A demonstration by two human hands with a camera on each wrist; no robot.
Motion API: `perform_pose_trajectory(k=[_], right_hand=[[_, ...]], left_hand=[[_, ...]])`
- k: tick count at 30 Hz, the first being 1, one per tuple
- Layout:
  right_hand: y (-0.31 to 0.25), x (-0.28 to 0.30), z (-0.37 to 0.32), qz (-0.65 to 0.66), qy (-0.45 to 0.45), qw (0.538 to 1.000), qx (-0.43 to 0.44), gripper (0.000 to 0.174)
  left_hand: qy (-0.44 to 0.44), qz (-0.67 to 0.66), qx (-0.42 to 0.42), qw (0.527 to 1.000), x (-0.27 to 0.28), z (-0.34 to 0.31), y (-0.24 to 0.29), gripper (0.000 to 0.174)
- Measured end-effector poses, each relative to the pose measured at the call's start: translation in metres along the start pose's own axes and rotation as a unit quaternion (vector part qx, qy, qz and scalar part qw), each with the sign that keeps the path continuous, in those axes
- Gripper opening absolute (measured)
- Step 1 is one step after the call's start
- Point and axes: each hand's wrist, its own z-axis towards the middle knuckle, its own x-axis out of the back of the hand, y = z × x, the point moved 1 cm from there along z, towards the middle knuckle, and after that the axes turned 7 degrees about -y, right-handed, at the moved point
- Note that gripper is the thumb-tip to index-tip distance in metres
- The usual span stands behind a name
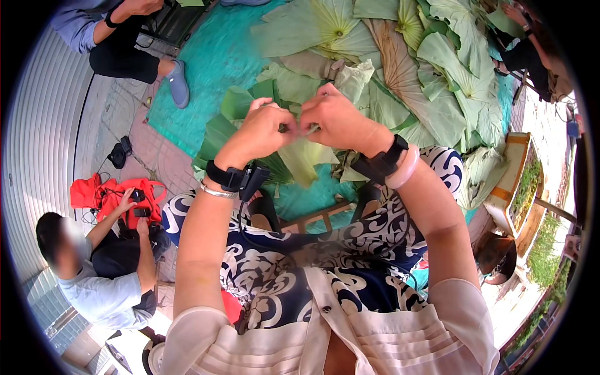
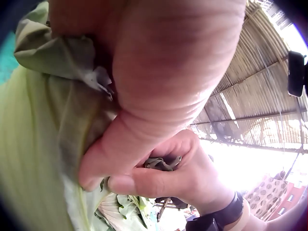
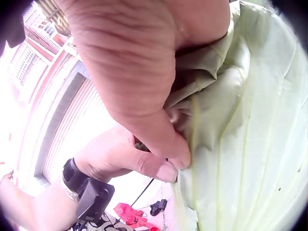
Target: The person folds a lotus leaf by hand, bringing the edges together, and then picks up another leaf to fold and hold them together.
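Observation:
A pale green lotus leaf (image 1: 305, 164) hangs between my two hands, held up in front of me. My left hand (image 1: 265, 128) pinches its edge between curled fingers and thumb. Close beside it, my right hand (image 1: 340, 122) pinches the same leaf, the two thumbs nearly meeting. Around the grip the leaf (image 2: 31, 139) is folded and crumpled in the left wrist view. From the right wrist, the leaf (image 3: 260, 120) spreads out broad, with ribs running down it. Part of the gripped edge is hidden behind my fingers.
Many lotus leaves (image 1: 406, 94) lie heaped on a teal tarp (image 1: 215, 56) ahead of me. At the right stands a planter box (image 1: 506, 181) with greenery. A seated person (image 1: 103, 287) handles a red bag (image 1: 112, 194) at the left. Other people sit at both upper corners.

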Motion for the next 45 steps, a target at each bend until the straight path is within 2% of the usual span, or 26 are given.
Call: perform_pose_trajectory(k=[3,6,21,27,33,45], right_hand=[[-0.006,0.004,0.000,-0.016,-0.076,0.997,-0.028,0.014],[-0.006,-0.001,0.001,-0.024,-0.108,0.993,-0.039,0.014],[-0.006,-0.009,0.000,-0.022,-0.046,0.998,-0.021,0.007],[-0.005,-0.007,-0.001,-0.026,-0.057,0.998,-0.030,0.008],[-0.007,-0.005,0.000,-0.028,-0.105,0.993,-0.046,0.012],[-0.008,-0.002,0.001,-0.042,-0.113,0.991,-0.061,0.009]], left_hand=[[-0.001,0.013,-0.007,1.000,-0.001,-0.001,0.003,0.005],[-0.007,0.022,-0.010,1.000,0.000,-0.001,0.007,0.006],[-0.021,-0.001,0.020,1.000,0.003,-0.001,-0.002,0.006],[-0.010,0.003,0.011,1.000,0.004,-0.001,0.001,0.006],[0.006,0.005,-0.001,1.000,0.001,-0.001,0.000,0.007],[0.014,0.003,0.010,1.000,0.004,-0.003,-0.005,0.009]])
